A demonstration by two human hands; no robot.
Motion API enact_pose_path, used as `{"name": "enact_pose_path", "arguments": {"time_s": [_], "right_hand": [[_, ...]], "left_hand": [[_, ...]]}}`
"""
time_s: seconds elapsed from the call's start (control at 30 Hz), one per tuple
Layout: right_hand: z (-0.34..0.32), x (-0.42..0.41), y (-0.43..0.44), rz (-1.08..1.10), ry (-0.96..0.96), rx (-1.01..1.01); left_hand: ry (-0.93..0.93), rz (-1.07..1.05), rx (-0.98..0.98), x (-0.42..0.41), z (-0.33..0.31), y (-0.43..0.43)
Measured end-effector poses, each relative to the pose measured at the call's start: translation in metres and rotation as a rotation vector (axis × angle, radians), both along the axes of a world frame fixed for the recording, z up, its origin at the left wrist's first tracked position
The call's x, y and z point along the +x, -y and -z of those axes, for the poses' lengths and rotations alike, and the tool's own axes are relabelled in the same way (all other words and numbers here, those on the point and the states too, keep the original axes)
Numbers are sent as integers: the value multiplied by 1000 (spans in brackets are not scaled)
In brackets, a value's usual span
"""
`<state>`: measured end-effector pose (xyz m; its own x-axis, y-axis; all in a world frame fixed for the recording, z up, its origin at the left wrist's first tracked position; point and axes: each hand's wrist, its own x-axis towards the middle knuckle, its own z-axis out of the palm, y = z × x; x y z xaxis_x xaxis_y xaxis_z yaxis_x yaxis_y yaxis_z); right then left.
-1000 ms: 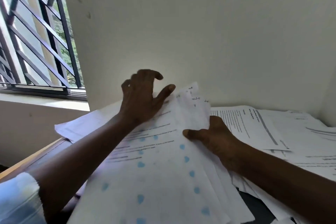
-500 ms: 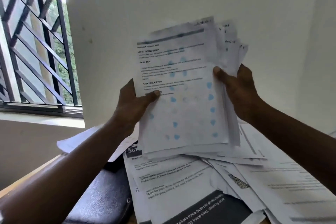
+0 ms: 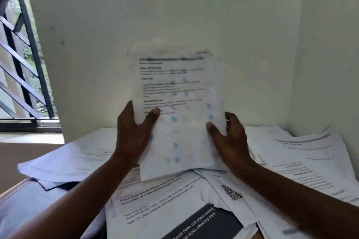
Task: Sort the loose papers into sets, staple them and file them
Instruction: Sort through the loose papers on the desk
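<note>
I hold a stack of printed papers (image 3: 180,114) upright in front of the wall, its bottom edge down on the loose sheets on the table. Blue spots show through the front sheet. My left hand (image 3: 134,132) grips the stack's left edge, thumb on the front. On the right edge my right hand (image 3: 227,139) holds it the same way, thumb in front and fingers behind. More loose papers (image 3: 174,205) lie spread under the stack.
Piles of printed sheets cover the table to the left (image 3: 66,159) and to the right (image 3: 303,161). A dark folder or bag (image 3: 29,205) lies at the lower left under the papers. A barred window (image 3: 21,68) is at the left, white walls behind.
The stack was lifted off the table and stood upright, then came lower so its bottom edge meets the papers. Both hands slid further down its side edges.
</note>
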<state>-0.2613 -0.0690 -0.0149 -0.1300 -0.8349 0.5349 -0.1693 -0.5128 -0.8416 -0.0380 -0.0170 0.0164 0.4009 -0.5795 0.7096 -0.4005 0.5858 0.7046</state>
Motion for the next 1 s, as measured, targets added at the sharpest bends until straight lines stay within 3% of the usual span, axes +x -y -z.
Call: {"name": "enact_pose_path", "arguments": {"time_s": [0.1, 0.2, 0.4, 0.63, 0.83, 1.0], "right_hand": [[-32, -9, 5, -29, 9, -120], [-53, -18, 6, -85, -11, -104], [-9, -24, 22, -35, 28, 68], [-22, -24, 19, 25, 57, -151], [16, -15, 10, 48, -68, -52], [5, -19, 11, 38, -46, -128]], "left_hand": [[-45, -44, -90, -9, -16, 9], [-29, 11, -111, -17, -29, 17], [119, 127, 199, -8, 11, 29], [0, 100, 36, -14, 0, 31], [40, 208, 300, -14, 33, 33], [-48, 192, 201, -20, 21, 33]]}}
